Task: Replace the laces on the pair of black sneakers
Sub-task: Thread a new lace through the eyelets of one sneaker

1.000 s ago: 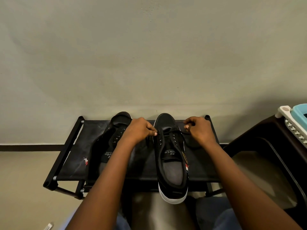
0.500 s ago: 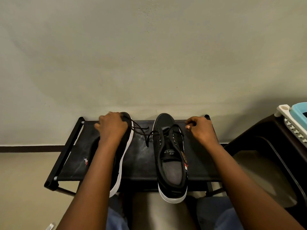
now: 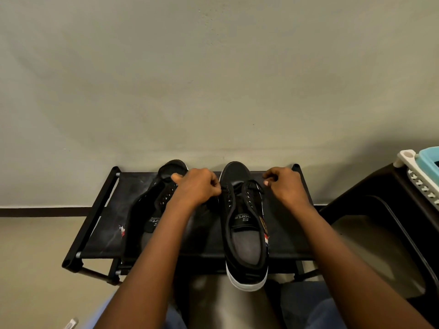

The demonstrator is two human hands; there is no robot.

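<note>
Two shoes: a pair of black canvas sneakers with white rubber soles lies on a low black fabric-topped rack [image 3: 107, 224] that stands against a pale grey wall [image 3: 213, 79].
Right sneaker [image 3: 244, 224]: upright on its sole, long axis running away from the person, toe at the wall, heel overhanging the rack's near edge; grey insole and a tongue with white lettering show.
Left sneaker [image 3: 152, 210]: also toe toward the wall, but tipped onto its side, its opening facing right; the left forearm covers its near part.
Black lace [image 3: 247, 186]: threaded across the upper eyelets of the right sneaker, spreading out to both sides toward the hands.
Left hand [image 3: 197, 186]: curled into a fist just left of the right sneaker's eyelets and over the left sneaker's lacing; thumb and forefinger pinch one lace end at the shoe's left edge.
Right hand [image 3: 285, 186]: fingers curled, just right of the same shoe's eyelets, level with the lace; the other lace end runs toward its fingertips, and it appears to pinch it, though the contact is small and dark.
Shoe relative to grip: the laced part lies between the two hands; the heel is well toward the person.
Right side: a dark brown plastic chair [image 3: 380, 222], with a white and teal plastic item [image 3: 422, 162] on it at the frame edge.
Bottom: blue-clad knees [image 3: 316, 312].
</note>
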